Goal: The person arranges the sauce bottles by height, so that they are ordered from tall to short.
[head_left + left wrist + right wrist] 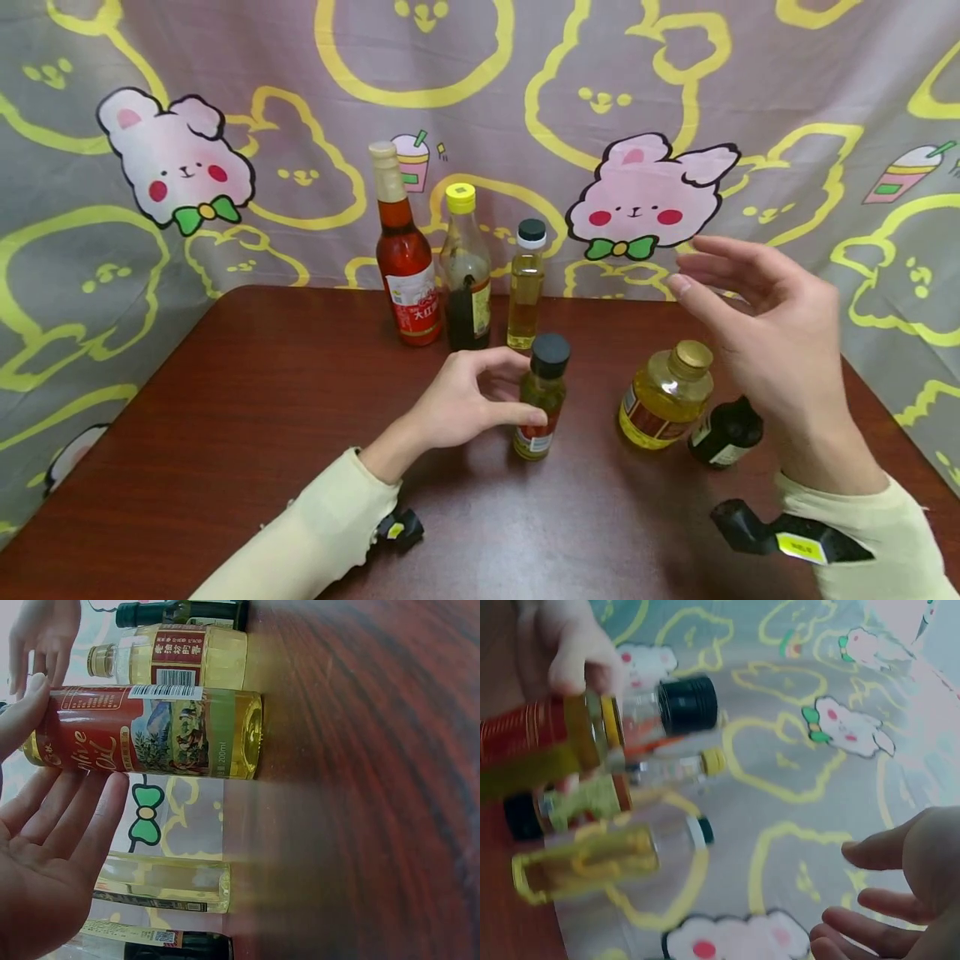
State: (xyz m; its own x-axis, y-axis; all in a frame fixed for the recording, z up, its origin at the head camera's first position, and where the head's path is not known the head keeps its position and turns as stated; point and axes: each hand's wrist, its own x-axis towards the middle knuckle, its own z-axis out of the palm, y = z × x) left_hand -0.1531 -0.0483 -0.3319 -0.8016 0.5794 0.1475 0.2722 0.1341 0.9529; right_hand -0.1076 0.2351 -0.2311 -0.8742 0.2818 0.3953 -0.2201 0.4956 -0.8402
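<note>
My left hand (461,400) grips a small olive oil bottle (542,408) with a black cap, thumb across its front and fingers behind. In the left wrist view the red label of the olive oil bottle (150,731) faces the camera, and its base is close to the tabletop. My right hand (780,342) is raised at the right, fingers spread and holding nothing. Below it are a squat oil bottle (663,400) with a gold cap and a small dark bottle (726,433). The right wrist view shows the relaxed fingers (874,915) away from every bottle.
Toward the back of the brown table (247,392) stand a tall red-labelled bottle (408,283), a yellow-capped bottle (468,292) of dark liquid and a slim pale-yellow oil bottle (525,292). A cartoon-printed curtain (480,67) hangs behind the table.
</note>
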